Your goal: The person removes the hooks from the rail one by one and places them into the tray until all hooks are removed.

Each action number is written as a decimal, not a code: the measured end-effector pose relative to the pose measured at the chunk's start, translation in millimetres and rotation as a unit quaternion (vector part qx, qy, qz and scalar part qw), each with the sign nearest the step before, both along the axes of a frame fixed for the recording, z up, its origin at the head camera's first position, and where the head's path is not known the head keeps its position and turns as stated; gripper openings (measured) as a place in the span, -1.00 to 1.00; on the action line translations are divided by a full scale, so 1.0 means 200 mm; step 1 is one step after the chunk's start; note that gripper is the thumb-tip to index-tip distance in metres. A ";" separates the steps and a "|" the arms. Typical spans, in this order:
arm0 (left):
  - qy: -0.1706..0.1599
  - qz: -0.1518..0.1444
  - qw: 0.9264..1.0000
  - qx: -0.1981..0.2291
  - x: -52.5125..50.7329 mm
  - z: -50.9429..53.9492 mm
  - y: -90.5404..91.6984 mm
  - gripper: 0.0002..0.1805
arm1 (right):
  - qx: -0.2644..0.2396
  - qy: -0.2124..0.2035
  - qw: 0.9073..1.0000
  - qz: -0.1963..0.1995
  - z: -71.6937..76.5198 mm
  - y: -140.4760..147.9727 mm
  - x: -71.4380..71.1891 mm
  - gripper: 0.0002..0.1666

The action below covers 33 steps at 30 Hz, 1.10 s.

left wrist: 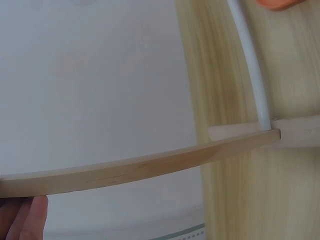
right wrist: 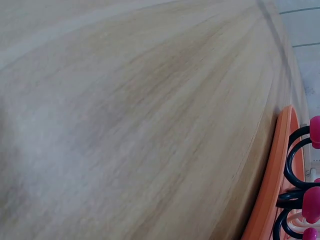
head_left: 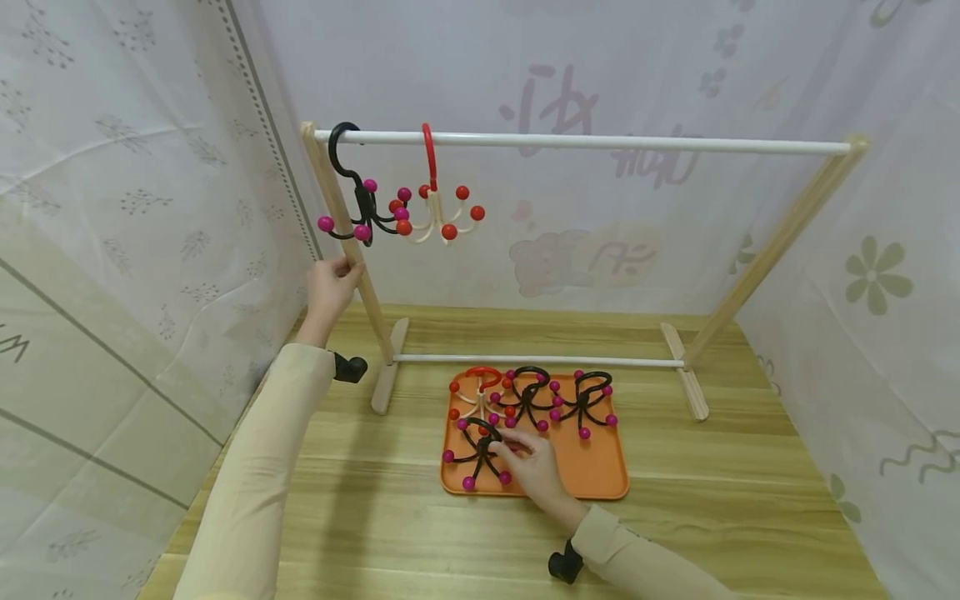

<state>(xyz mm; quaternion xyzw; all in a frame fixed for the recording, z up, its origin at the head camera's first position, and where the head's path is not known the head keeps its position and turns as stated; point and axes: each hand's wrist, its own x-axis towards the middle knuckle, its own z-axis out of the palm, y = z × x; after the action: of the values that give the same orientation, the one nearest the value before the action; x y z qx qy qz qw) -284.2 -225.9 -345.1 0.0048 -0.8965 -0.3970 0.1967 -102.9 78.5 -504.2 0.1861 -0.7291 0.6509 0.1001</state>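
Note:
My left hand [head_left: 332, 290] holds the left wooden post [head_left: 372, 312] of a hanging rack. In the left wrist view its fingertips [left wrist: 36, 217] lie against the edge of that post. Over the orange tray [head_left: 592, 471], my right hand [head_left: 534, 468] pinches a black multi-arm hook hanger [head_left: 483, 450] with magenta balls near its curved hook. Behind it in the tray lie a red-and-cream hanger [head_left: 482, 398], a black hanger [head_left: 528, 395] and another black hanger [head_left: 583, 400]. The right wrist view shows only the tray's edge and parts of hangers, not the hand clearly.
A black hanger [head_left: 364, 204] and a red-and-cream hanger [head_left: 434, 204] hang at the left of the white top rail [head_left: 600, 142]. The right post [head_left: 780, 250] and lower bar [head_left: 540, 361] stand behind the tray. Printed curtains [head_left: 847, 350] enclose the wooden surface [head_left: 712, 500].

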 end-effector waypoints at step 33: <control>-0.005 0.005 1.000 0.007 -0.01 0.00 0.00 -0.69 | -0.022 0.065 0.991 -0.113 0.94 0.12 -0.53 -0.74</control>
<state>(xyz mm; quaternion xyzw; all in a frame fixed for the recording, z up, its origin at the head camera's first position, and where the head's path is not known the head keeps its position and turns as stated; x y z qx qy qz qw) -286.0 -226.7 -345.6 0.0132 -0.8945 -0.4026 0.1942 -208.2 103.4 -315.8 0.1421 -0.7230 0.6380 0.2238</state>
